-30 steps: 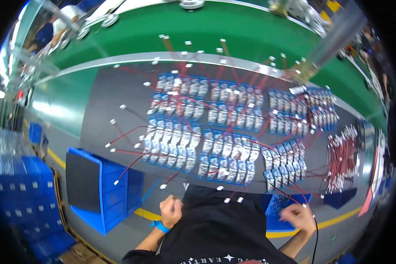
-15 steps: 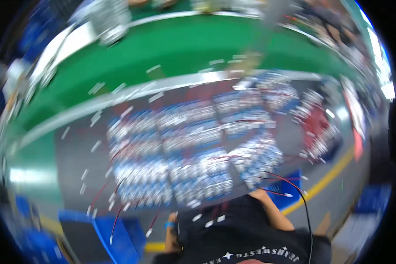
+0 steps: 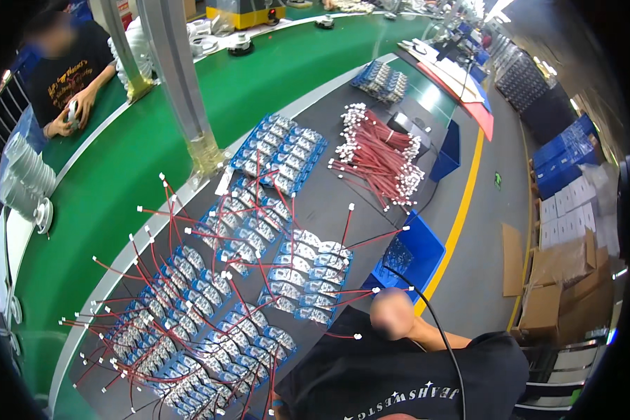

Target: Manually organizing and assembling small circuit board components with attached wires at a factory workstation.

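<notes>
White lettering [image 3: 418, 397] arcs across the wearer's black shirt [image 3: 490, 367], and orange lettering marks the shirt of a co-worker [image 3: 66, 87] across the green belt [image 3: 252, 91]. From my end, the right hand [image 3: 392, 313] is blurred beside the blue bin [image 3: 430, 255], near the table's edge; I can't tell its opening or grip. My view barely catches the left hand [image 3: 278, 404] at the bottom, its state unclear. Blue boards [image 3: 292, 264] lie in rows on the dark table [image 3: 322, 203], red wires [image 3: 381, 154] heaped beyond them.
</notes>
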Tool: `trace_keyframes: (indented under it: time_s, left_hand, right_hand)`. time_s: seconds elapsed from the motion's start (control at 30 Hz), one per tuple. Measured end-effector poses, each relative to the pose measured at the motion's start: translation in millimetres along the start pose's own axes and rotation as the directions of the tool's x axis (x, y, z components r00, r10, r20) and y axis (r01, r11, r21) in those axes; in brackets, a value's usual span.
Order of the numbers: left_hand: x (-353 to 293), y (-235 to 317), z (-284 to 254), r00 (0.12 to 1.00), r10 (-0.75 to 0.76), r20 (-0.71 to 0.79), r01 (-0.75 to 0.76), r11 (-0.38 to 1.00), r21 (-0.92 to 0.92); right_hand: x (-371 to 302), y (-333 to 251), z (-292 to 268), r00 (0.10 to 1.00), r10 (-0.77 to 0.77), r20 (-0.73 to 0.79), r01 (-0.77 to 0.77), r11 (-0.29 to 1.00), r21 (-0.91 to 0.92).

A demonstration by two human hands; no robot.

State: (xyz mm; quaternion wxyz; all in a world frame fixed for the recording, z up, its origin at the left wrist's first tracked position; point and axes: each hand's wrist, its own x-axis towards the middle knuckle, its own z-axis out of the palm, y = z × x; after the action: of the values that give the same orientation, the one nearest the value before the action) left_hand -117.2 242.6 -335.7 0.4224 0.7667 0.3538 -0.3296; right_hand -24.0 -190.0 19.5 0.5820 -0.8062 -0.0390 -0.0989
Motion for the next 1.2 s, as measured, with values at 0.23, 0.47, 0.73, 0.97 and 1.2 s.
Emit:
trace_keyframes:
  time_s: [0.23,0.47,0.73,0.97,1.2]
  left_hand:
    - [-15,-9,-34,0.999,-0.011,-0.044,0.009,0.999,-0.046]
    - [-4,-2,-83,0.999,-0.019,-0.040,0.017,0.999,-0.048]
    - [-33,-41,-128,0.987,-0.053,-0.150,0.026,0.984,-0.177]
    - [-47,-154,-159,0.897,0.383,-0.221,-0.363,0.923,0.123]
    - [-267,117,-350,0.805,0.585,0.094,-0.496,0.752,-0.434]
  right_hand:
    - [-5,51,40,0.917,0.275,0.290,-0.172,0.927,-0.333]
    - [-41,214,78,0.819,0.572,-0.043,-0.463,0.614,-0.639]
    - [-86,223,147,0.698,0.703,0.137,-0.490,0.608,-0.625]
    - [-164,234,187,0.708,0.587,0.392,-0.347,0.773,-0.531]
    - [-63,-20,181,0.639,0.604,0.475,-0.288,0.762,-0.580]
